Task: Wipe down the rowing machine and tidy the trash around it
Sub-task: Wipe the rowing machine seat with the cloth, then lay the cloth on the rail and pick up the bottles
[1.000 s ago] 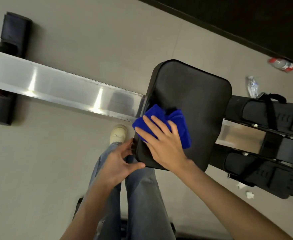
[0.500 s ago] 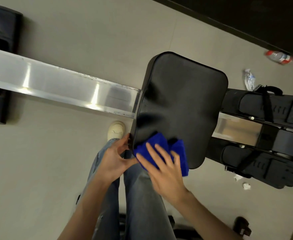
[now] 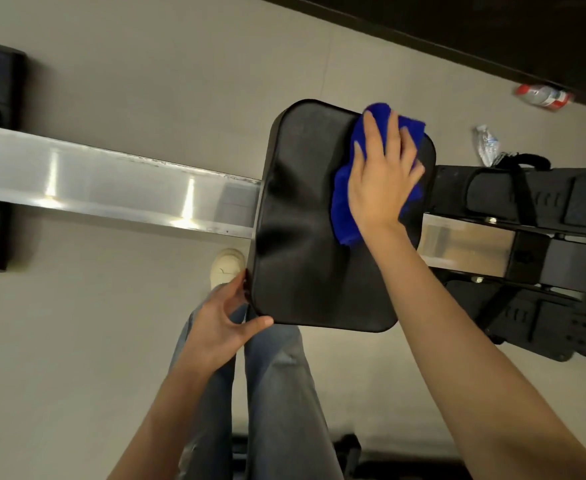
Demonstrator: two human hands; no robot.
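While the right hand [image 3: 385, 174] lies flat on a blue cloth [image 3: 343, 202], its fingers are straight and spread out, and they press the cloth down on the black seat [image 3: 305, 237] of the rowing machine [image 3: 541, 261]. The cloth sits on the far right corner of the seat. A bit of it pokes out past the fingertips, and more is bunched up beside the wrist. The left hand [image 3: 222, 323] holds the near left corner of the seat. Its thumb lies along the near edge and its curled fingers touch the left side, so the corner is pinched between them. The seat rests on a long shiny metal rail [image 3: 111, 181] that runs from left to right. Just to the right of the seat are two black footrests [image 3: 513, 192] with straps. Two bits of trash lie on the grey floor [image 3: 76, 341]. A squashed clear bottle [image 3: 487, 143] is right beside the far footrest. A bottle with a red label [image 3: 542, 95] is farther off, close to the dark wall. Under the seat you can see blue jeans [image 3: 277, 393] and one pale shoe [image 3: 227, 266].
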